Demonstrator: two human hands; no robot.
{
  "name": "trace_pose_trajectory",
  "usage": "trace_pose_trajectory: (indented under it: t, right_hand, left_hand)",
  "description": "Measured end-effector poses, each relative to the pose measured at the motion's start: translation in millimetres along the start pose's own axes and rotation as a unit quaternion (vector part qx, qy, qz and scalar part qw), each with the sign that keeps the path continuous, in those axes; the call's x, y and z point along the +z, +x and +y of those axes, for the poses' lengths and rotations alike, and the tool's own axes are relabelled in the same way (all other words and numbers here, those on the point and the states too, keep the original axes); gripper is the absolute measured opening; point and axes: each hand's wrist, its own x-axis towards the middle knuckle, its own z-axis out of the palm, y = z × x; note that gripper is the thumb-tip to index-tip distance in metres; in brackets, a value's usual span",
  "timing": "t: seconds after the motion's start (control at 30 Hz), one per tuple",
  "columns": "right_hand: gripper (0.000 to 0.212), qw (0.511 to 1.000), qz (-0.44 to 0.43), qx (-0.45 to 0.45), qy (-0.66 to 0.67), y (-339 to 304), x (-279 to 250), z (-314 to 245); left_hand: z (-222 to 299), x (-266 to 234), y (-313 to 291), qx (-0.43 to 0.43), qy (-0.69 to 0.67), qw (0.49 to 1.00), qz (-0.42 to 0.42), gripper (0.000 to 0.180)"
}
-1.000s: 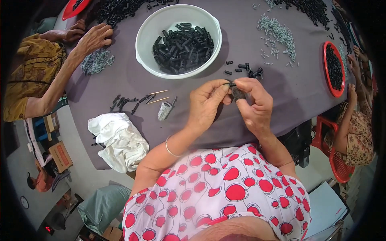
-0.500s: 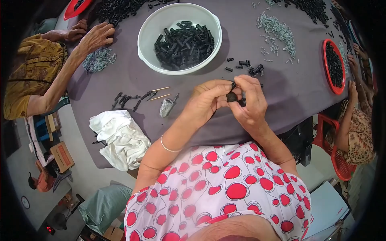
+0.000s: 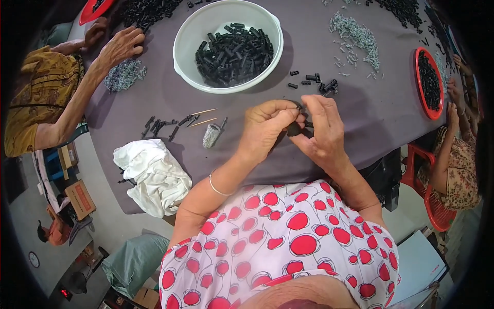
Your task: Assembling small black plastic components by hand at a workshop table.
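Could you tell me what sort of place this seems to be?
Probably a small hand-assembly workshop. Several people sit round a grey table with a white bowl of small black parts, piles of little springs and a red tray of more parts.

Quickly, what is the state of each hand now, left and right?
Left hand: fingers closed, pinching the small black part.
Right hand: fingers closed on the same small black part, held above the grey table.

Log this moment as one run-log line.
left hand: pinching small black part | right hand: gripping same part | white bowl: black parts, beyond hands | grey table: white cloth at left
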Motion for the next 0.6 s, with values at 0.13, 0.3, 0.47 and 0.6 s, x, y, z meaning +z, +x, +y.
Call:
trace_pose_trajectory:
  t: [0.13, 0.3, 0.47, 0.6]
  right_hand:
    - [0.056, 0.996, -0.090, 0.021, -0.001, 0, -9, 0]
    - [0.053, 0.995, -0.097, 0.005, -0.028, 1, -8, 1]
    - [0.043, 0.997, -0.053, -0.034, -0.035, 3, -1, 10]
    - [0.032, 0.998, -0.019, -0.060, -0.025, 3, 4, 17]
  left_hand:
    - [-4, 0, 1, -0.007, -0.001, 1.000, 0.008, 0.012]
    - [-2, 0, 2, -0.009, 0.028, 1.000, 0.007, 0.012]
    - [0, 0, 0, -0.005, 0.071, 0.997, 0.008, 0.017]
    - [5, -1, -1, -0.015, 0.086, 0.996, -0.004, 0.028]
